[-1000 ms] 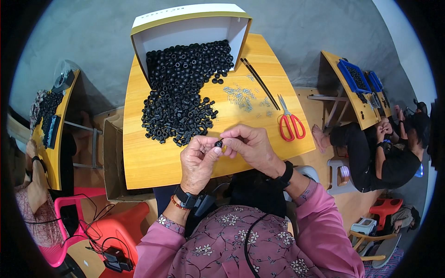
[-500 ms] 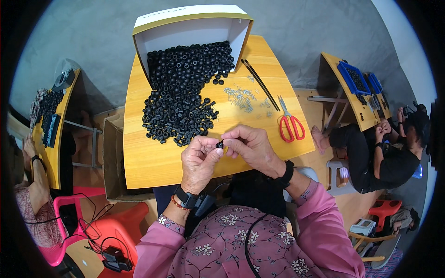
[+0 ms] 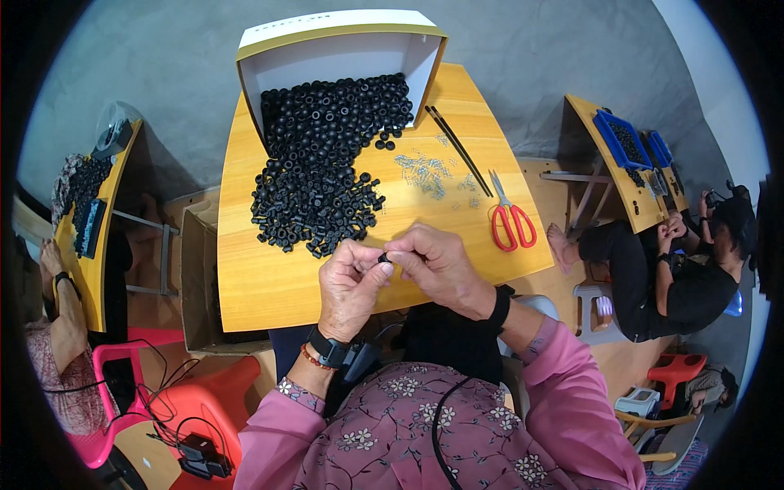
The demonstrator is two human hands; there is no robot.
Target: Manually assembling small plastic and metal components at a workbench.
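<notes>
My left hand (image 3: 353,279) and my right hand (image 3: 439,265) meet over the table's near edge. Between the left thumb and fingers is a small round black plastic piece (image 3: 383,257), partly covered. The right thumb and forefinger pinch together right against it; whatever lies between them is too small to make out. Just beyond the hands spreads a heap of short black plastic plugs (image 3: 314,216). Behind that, round black caps (image 3: 335,114) spill out of a white box (image 3: 339,59) lying on its side. Tiny silvery metal parts (image 3: 423,173) are scattered right of the heap.
Red-handled scissors (image 3: 513,224) and a pair of dark sticks (image 3: 459,151) lie at the right of the yellow wooden table (image 3: 269,286). A cardboard box (image 3: 200,282) stands on the floor at left, near a red stool (image 3: 220,408). Other people sit at side tables.
My right hand has moved slightly left, bringing its pinched fingertips closer over the black piece, which is now more covered. The left hand stays nearly in place.
</notes>
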